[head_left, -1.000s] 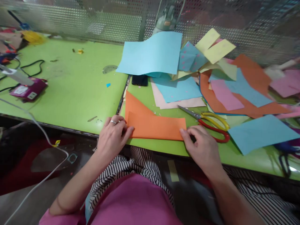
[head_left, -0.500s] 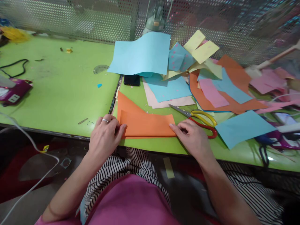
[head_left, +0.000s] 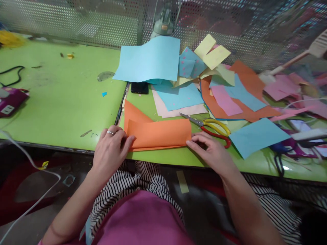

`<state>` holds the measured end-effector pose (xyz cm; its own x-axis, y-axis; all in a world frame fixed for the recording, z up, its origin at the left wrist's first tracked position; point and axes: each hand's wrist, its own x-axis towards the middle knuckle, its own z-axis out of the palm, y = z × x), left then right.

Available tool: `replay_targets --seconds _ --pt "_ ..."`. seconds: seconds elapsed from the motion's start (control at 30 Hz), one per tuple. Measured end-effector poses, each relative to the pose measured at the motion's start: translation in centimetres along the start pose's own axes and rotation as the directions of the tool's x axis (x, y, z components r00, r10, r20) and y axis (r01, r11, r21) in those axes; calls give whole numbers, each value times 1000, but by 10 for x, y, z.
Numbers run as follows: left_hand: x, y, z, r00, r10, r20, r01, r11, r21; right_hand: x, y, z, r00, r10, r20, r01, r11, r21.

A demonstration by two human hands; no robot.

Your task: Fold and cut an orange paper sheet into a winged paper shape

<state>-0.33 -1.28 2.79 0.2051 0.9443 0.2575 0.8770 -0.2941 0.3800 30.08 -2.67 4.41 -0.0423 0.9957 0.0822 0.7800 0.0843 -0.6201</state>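
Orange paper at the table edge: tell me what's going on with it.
A seated person has both hands on a folded orange sheet lying flat near the front edge of the green table. The left hand presses its left end, and the right hand touches its right edge with the fingertips. Scissors lie untouched just behind the right hand, with a pile of coloured papers further back.

scissors (head_left: 208, 126) right — green table (head_left: 63, 102) left open
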Motion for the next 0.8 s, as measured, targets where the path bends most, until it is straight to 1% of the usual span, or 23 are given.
replay_targets --seconds 0.1,0.23,0.3,0.4,0.47,0.57,0.67,0.8 --pt "-4 -5 -6 998 34 49 -29 994 -101 3 1 3 1000 8 7 -8 1000 6" --pt "-12 -11 -11 989 101 108 -86 987 -134 7 3 1 998 23 61 -26 999 39" --pt "-15 -12 -13 985 138 106 -122 983 -139 9 3 -1 996 19 84 -22 999 38" --pt "-17 -9 -15 982 166 86 -151 975 -161 10 0 -3 994 21 106 -20 1000 -10" --pt "-17 -7 -15 986 147 82 -132 978 -161 10 -1 -4 994 21 111 -17 999 -43" --pt "-17 -5 -11 992 108 69 -99 988 -115 10 -2 -2 994 19 109 -11 998 -68" --pt "-16 -4 -6 996 82 41 -79 994 -74 11 0 -2 993 17 116 -9 997 -73" --pt "-13 -2 -3 999 29 16 -28 998 -61 13 3 -1 994 8 109 1 997 -76"
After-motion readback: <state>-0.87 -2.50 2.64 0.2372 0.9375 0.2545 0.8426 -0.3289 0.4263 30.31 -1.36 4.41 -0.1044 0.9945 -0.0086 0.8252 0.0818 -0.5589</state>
